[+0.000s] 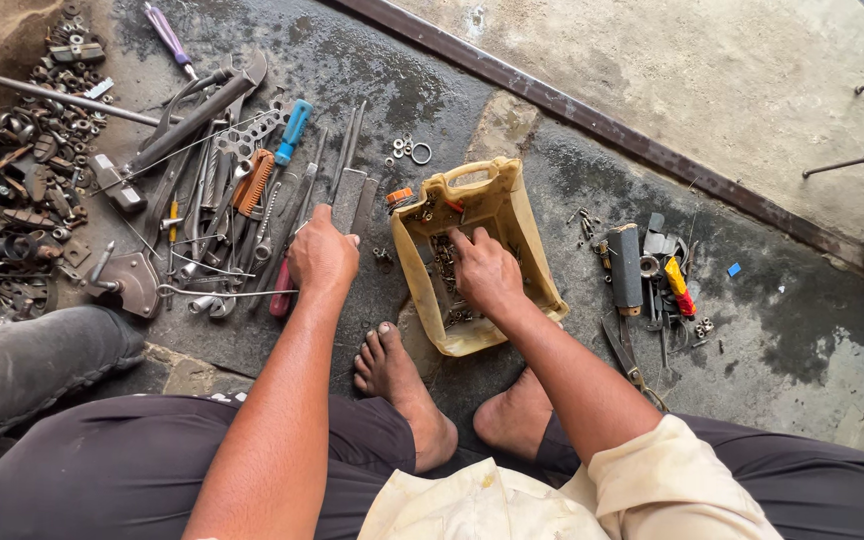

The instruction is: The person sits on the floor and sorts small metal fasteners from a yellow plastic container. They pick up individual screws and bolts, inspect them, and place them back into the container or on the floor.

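**Fig. — Hands at the tub and the tool pile**

Head view, looking down at the floor (752, 330). My hands are apart. My left hand (322, 255) rests knuckles-up on the tool pile (222, 190), fingers curled over the lower end of a flat metal file (349, 195); can't tell if it's truly gripped. My right hand (485, 272) is inside the yellow tub (522, 235), a cut-open plastic can w/ handle at its far end. The fingers are spread loosely over the small nuts & bolts (444, 258) on its bottom, w/ nothing clamped that I can see. The tub lies on the floor just ahead of my bare feet (402, 385), betw. both piles. A blue-handled screwdriver (292, 132) lies just left of the file. A few washers (407, 150) lie beyond the tub. Right of it, apart: a second, smaller lot of tools (647, 280).
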